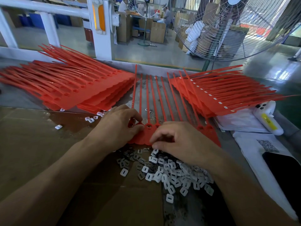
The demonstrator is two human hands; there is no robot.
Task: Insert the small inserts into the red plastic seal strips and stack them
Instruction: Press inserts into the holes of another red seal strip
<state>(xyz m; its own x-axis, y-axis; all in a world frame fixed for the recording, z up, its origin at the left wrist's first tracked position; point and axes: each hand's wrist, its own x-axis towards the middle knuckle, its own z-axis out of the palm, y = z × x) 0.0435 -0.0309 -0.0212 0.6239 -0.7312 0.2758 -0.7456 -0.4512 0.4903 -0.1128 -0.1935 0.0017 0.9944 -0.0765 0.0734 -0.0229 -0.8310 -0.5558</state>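
Observation:
A row of red seal strips (147,101) lies in front of me, tails pointing away, heads joined at a flat red tab (143,137). My left hand (117,126) rests on the left end of that tab, thumb and fingers pinching a strip head. My right hand (182,141) hovers over the tab's near edge with fingers curled, fingertips at the pile of small white and grey inserts (169,170); whether it holds an insert is hidden. One strip head (149,126) shows a dark insert slot.
A stack of red strips without inserts (70,85) lies at the left. A stack with white inserts (218,95) fans out at the right. Stray inserts (91,119) lie on the cardboard. White bags, a white device (268,119) and a phone (283,170) sit at right.

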